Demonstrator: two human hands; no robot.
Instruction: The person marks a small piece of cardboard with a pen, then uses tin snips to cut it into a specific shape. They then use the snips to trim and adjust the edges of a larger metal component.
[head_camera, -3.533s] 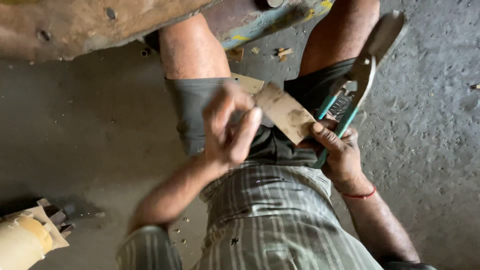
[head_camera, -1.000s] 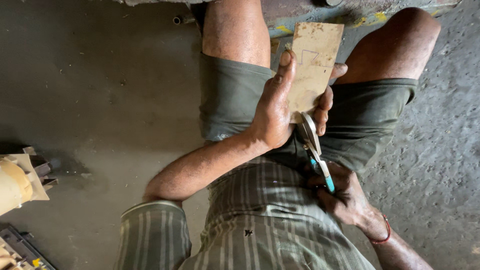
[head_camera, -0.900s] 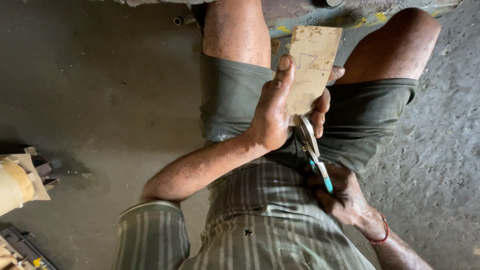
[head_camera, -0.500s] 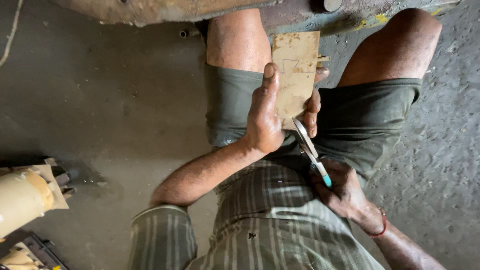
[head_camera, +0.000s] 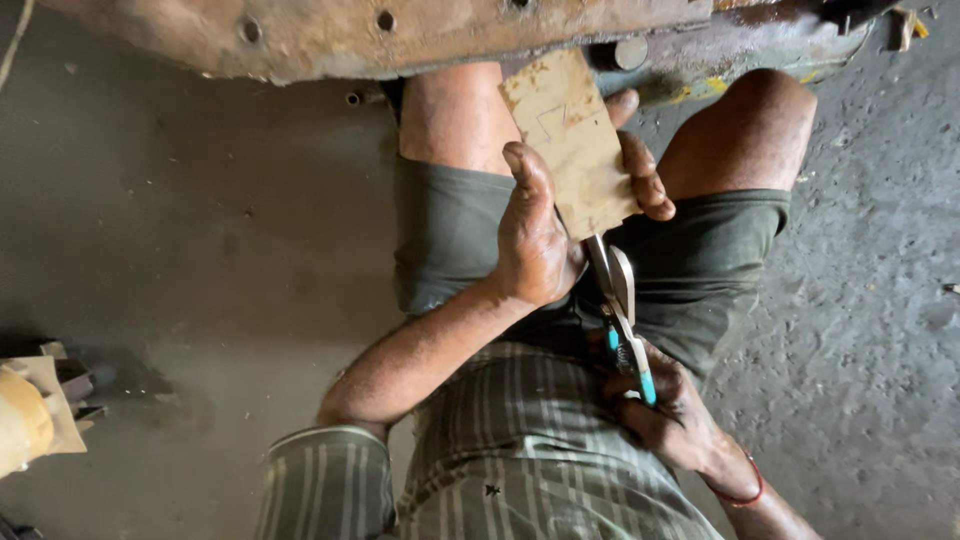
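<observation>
My left hand (head_camera: 545, 225) grips a flat tan sheet of rusty metal (head_camera: 568, 140) over my lap, thumb on its near face and fingers behind it. A faint triangle is scratched on the sheet. My right hand (head_camera: 672, 412) holds metal snips (head_camera: 620, 305) with blue-green handles. The snips' blades meet the lower edge of the sheet. I sit on the floor in dark green shorts and a striped shirt, knees apart.
A large rusty metal body (head_camera: 400, 30) with holes runs along the top edge above my knees. A cream-coloured object (head_camera: 35, 415) lies at the left edge. Grey concrete floor (head_camera: 180, 250) spreads left and right.
My left hand has lifted the sheet and tilted it slightly left. The snips in my right hand have followed to its lower edge. The view has shifted, showing more of the rusty body.
</observation>
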